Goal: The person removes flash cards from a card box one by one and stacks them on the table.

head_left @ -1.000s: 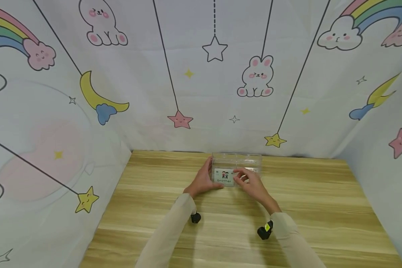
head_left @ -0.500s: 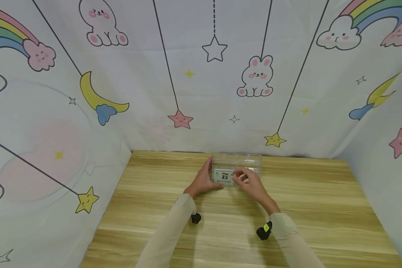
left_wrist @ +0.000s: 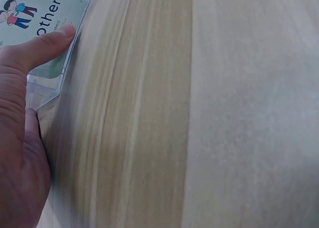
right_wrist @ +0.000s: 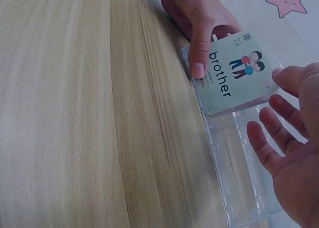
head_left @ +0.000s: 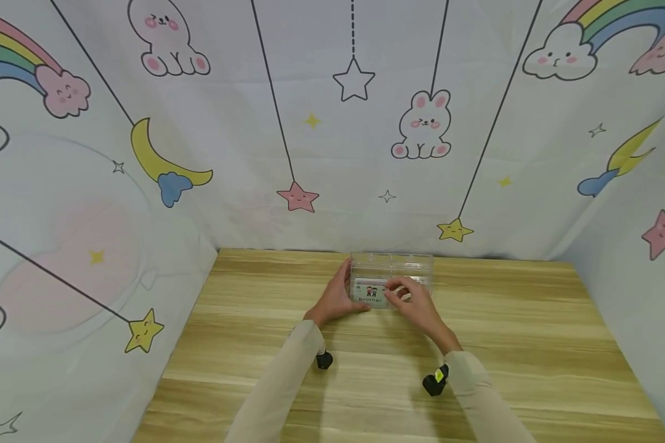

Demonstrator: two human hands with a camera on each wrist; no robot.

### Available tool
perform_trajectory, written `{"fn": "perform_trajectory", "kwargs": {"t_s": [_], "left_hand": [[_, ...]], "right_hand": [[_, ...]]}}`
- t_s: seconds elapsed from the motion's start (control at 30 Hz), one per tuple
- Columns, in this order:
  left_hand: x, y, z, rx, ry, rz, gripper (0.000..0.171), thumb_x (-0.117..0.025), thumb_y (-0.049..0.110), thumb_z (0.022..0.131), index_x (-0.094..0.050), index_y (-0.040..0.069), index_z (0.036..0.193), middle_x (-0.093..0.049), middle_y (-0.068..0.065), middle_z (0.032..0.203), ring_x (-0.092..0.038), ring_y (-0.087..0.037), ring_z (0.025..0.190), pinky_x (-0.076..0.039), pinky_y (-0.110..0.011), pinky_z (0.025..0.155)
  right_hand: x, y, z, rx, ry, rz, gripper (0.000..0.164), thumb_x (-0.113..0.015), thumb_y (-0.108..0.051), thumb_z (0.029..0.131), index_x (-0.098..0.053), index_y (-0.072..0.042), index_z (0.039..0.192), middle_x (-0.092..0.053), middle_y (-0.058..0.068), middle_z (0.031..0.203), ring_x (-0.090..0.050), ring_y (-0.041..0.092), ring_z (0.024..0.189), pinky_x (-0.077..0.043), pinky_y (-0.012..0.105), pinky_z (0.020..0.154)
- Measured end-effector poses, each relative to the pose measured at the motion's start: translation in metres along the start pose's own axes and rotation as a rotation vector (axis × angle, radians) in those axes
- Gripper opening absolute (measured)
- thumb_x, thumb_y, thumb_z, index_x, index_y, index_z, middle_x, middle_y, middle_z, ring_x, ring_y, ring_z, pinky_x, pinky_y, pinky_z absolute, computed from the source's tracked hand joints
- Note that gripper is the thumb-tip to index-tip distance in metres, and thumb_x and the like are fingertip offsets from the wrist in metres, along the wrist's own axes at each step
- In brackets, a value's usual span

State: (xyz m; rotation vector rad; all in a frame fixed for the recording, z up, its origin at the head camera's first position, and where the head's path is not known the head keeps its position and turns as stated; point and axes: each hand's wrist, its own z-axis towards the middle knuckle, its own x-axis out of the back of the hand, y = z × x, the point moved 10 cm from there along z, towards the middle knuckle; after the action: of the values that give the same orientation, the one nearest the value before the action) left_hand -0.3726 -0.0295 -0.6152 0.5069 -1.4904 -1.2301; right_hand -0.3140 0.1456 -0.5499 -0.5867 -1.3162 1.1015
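At the back of the table stands a clear plastic box (head_left: pixel 411 259) with compartments. Upright in its front left compartment is a pale green flash card (head_left: pixel 370 294) reading "brother", with two cartoon figures; edges of further cards show behind it. My left hand (head_left: pixel 334 299) grips the box's left end, its thumb (left_wrist: pixel 52 44) lying across the lower front of the card. At the card's upper right corner my right hand (head_left: pixel 419 305) pinches with thumb and index finger, while its other fingers (right_wrist: pixel 269 145) hang loosely bent over the front right compartment.
The wood-grain table (head_left: pixel 377 394) stretches out in front of the box and to both sides. Directly behind the box rises a white printed curtain (head_left: pixel 360 215), with more of it on the left and right.
The card's top has tipped slightly forward, and an edge of cards behind it now shows above. My right hand has shifted very slightly left; the left hand holds its place.
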Motion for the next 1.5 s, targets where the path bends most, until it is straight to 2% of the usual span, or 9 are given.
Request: {"fn": "perform_trajectory", "kwargs": {"t_s": [0.3, 0.53, 0.8, 1.07, 1.2, 1.33, 1.4, 1.5], "left_hand": [[0.001, 0.004, 0.001, -0.031, 0.006, -0.001, 0.128, -0.101, 0.02, 0.068, -0.017, 0.007, 0.164, -0.04, -0.011, 0.16, -0.04, -0.021, 0.147, -0.034, -0.031, 0.121], [0.0, 0.003, 0.0, -0.014, 0.004, -0.002, 0.128, -0.1, 0.02, 0.069, -0.015, 0.008, 0.164, -0.038, -0.012, 0.162, -0.038, -0.021, 0.149, -0.033, -0.03, 0.122], [-0.001, 0.002, -0.001, 0.001, -0.003, 0.004, 0.13, -0.1, 0.023, 0.07, -0.013, 0.011, 0.165, -0.035, -0.013, 0.163, -0.037, -0.021, 0.149, -0.034, -0.029, 0.121], [0.0, 0.0, 0.0, -0.007, 0.002, -0.005, 0.129, -0.1, 0.022, 0.069, -0.015, 0.011, 0.165, -0.036, -0.015, 0.163, -0.037, -0.024, 0.15, -0.034, -0.033, 0.122], [0.0, -0.001, 0.0, 0.008, -0.001, -0.003, 0.13, -0.101, 0.023, 0.068, -0.015, 0.013, 0.165, -0.035, -0.013, 0.164, -0.036, -0.022, 0.15, -0.032, -0.03, 0.122], [0.001, -0.002, 0.001, 0.014, 0.001, 0.0, 0.13, -0.101, 0.022, 0.068, -0.015, 0.013, 0.165, -0.036, -0.012, 0.163, -0.036, -0.021, 0.149, -0.031, -0.028, 0.121], [0.001, -0.004, 0.001, 0.022, 0.004, 0.004, 0.131, -0.101, 0.022, 0.067, -0.015, 0.014, 0.165, -0.035, -0.011, 0.164, -0.036, -0.02, 0.15, -0.031, -0.026, 0.121], [0.0, -0.006, 0.002, 0.031, 0.004, 0.015, 0.132, -0.101, 0.024, 0.067, -0.014, 0.016, 0.166, -0.033, -0.01, 0.165, -0.034, -0.019, 0.15, -0.029, -0.025, 0.121]], "right_hand": [[-0.001, 0.001, 0.003, 0.009, 0.015, 0.013, 0.012, -0.075, -0.01, 0.097, -0.07, -0.006, 0.107, -0.071, 0.008, 0.104, -0.069, 0.023, 0.086, -0.06, 0.028, 0.074], [-0.003, 0.006, 0.005, 0.004, 0.057, 0.025, 0.014, -0.076, -0.003, 0.094, -0.068, -0.004, 0.106, -0.074, 0.012, 0.102, -0.071, 0.025, 0.085, -0.062, 0.028, 0.072], [0.0, 0.003, 0.005, 0.05, 0.118, -0.048, 0.01, -0.074, -0.005, 0.097, -0.076, -0.006, 0.106, -0.074, 0.008, 0.099, -0.069, 0.022, 0.086, -0.061, 0.027, 0.068], [0.009, -0.008, 0.005, 0.029, 0.147, 0.009, 0.012, -0.071, -0.012, 0.1, -0.076, -0.006, 0.109, -0.075, 0.008, 0.104, -0.071, 0.026, 0.095, -0.064, 0.039, 0.081], [0.017, -0.013, 0.006, 0.033, 0.161, 0.016, 0.013, -0.071, -0.013, 0.1, -0.075, -0.006, 0.11, -0.075, 0.009, 0.105, -0.072, 0.026, 0.097, -0.064, 0.033, 0.081], [0.022, -0.017, 0.007, 0.031, 0.138, 0.078, 0.015, -0.069, -0.012, 0.102, -0.072, -0.002, 0.112, -0.073, 0.013, 0.105, -0.071, 0.03, 0.096, -0.064, 0.029, 0.078], [0.024, -0.022, 0.006, 0.019, 0.119, 0.112, 0.016, -0.066, -0.008, 0.103, -0.069, 0.001, 0.115, -0.071, 0.018, 0.107, -0.069, 0.035, 0.097, -0.065, 0.037, 0.079], [0.027, -0.023, 0.003, 0.001, 0.099, 0.129, 0.017, -0.062, -0.007, 0.105, -0.065, 0.004, 0.118, -0.069, 0.021, 0.108, -0.068, 0.037, 0.099, -0.065, 0.042, 0.078]]}}
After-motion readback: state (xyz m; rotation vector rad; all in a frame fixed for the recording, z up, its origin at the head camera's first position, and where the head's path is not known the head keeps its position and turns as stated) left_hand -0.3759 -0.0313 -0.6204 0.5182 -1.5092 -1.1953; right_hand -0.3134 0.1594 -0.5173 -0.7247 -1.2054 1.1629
